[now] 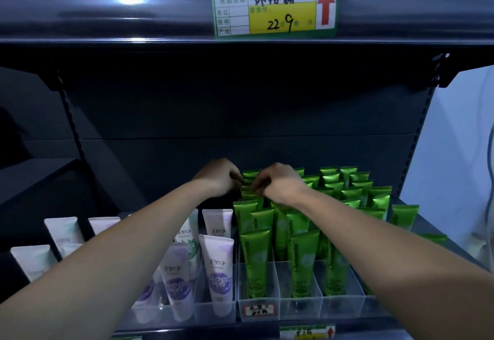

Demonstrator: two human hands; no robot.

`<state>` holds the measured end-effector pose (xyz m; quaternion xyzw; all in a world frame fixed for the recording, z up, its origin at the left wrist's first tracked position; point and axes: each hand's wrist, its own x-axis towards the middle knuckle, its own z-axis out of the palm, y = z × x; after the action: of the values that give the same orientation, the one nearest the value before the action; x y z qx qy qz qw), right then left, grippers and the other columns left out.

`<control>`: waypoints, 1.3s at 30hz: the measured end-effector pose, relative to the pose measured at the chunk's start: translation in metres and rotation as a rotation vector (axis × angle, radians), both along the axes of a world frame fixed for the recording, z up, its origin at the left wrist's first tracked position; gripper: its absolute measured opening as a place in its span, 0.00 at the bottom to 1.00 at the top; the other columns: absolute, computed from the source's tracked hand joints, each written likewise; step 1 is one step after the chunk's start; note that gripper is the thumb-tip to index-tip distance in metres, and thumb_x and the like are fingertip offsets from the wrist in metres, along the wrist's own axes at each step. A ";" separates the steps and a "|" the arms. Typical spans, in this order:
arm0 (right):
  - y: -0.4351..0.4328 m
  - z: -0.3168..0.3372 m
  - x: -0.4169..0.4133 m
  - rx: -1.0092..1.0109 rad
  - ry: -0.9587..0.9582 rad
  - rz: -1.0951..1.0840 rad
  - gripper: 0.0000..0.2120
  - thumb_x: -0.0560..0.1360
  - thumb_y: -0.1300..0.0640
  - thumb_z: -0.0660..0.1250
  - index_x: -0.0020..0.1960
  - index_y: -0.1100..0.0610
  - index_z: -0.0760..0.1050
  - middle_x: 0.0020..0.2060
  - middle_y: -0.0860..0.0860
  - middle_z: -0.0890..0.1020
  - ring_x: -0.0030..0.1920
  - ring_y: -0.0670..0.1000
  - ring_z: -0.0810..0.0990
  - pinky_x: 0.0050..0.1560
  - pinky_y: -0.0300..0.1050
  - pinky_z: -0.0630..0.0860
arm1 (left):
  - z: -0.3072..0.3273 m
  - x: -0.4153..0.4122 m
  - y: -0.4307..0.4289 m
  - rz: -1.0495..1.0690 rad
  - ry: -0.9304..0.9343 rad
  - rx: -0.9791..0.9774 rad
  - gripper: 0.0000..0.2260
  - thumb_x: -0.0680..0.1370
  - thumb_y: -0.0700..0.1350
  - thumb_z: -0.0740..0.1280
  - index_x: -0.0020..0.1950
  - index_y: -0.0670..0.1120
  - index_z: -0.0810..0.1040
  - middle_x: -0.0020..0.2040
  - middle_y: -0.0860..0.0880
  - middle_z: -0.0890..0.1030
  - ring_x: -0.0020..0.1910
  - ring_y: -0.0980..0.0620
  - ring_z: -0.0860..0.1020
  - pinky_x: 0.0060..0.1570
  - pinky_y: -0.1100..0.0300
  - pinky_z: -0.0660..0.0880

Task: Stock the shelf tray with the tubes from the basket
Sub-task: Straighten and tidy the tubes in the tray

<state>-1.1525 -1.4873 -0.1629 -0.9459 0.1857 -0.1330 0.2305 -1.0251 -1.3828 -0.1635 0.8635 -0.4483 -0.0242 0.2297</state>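
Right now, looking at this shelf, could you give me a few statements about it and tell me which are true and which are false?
1. The left hand and the right hand both have their fingers curled at the tops of the green tubes in the back rows. True.
2. The green tubes lie flat in a heap. False: they stand upright in rows in the clear tray.
3. The white and purple tubes stand to the left of the green ones. True.
4. The red arrow on the price label points down. False: it points up.
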 end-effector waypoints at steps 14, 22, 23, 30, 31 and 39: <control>0.012 0.015 -0.035 -0.041 -0.073 0.040 0.06 0.73 0.53 0.71 0.48 0.53 0.83 0.51 0.48 0.84 0.53 0.47 0.79 0.54 0.38 0.71 | 0.017 -0.021 0.030 -0.111 0.097 -0.020 0.04 0.71 0.49 0.74 0.41 0.50 0.84 0.40 0.52 0.83 0.42 0.54 0.79 0.44 0.60 0.73; 0.020 0.007 -0.049 -0.109 0.060 0.059 0.07 0.72 0.54 0.72 0.50 0.50 0.82 0.50 0.45 0.83 0.55 0.45 0.78 0.68 0.50 0.68 | 0.010 -0.028 0.035 -0.129 -0.008 0.071 0.04 0.71 0.43 0.74 0.44 0.45 0.84 0.38 0.51 0.82 0.37 0.56 0.78 0.42 0.61 0.73; 0.021 0.006 -0.049 -0.124 0.054 0.064 0.07 0.72 0.55 0.72 0.49 0.50 0.82 0.49 0.45 0.83 0.54 0.45 0.78 0.68 0.50 0.68 | 0.009 -0.028 0.034 -0.128 -0.016 0.076 0.04 0.71 0.44 0.73 0.44 0.44 0.84 0.39 0.50 0.82 0.39 0.54 0.78 0.43 0.60 0.74; 0.025 0.004 -0.045 -0.148 -0.054 0.082 0.04 0.70 0.55 0.74 0.45 0.50 0.83 0.43 0.44 0.84 0.47 0.43 0.77 0.65 0.46 0.69 | 0.005 -0.031 0.029 -0.139 -0.075 0.029 0.04 0.73 0.43 0.72 0.44 0.44 0.83 0.44 0.48 0.83 0.43 0.52 0.79 0.42 0.61 0.72; 0.026 0.003 -0.044 -0.157 -0.058 0.085 0.04 0.70 0.55 0.74 0.45 0.51 0.83 0.43 0.45 0.84 0.46 0.42 0.77 0.64 0.45 0.69 | 0.004 -0.032 0.028 -0.141 -0.076 0.029 0.04 0.73 0.43 0.72 0.44 0.44 0.83 0.44 0.48 0.83 0.42 0.53 0.78 0.41 0.62 0.71; 0.030 -0.007 -0.041 -0.172 -0.126 0.075 0.03 0.70 0.56 0.74 0.44 0.51 0.84 0.41 0.46 0.85 0.48 0.47 0.79 0.62 0.49 0.72 | 0.000 -0.031 0.027 -0.164 -0.080 -0.014 0.03 0.72 0.43 0.72 0.43 0.44 0.84 0.38 0.51 0.80 0.37 0.57 0.76 0.37 0.63 0.70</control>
<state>-1.1931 -1.4570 -0.1702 -0.9581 0.1235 -0.1989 0.1647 -1.0565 -1.3554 -0.1631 0.8226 -0.5264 -0.0055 0.2150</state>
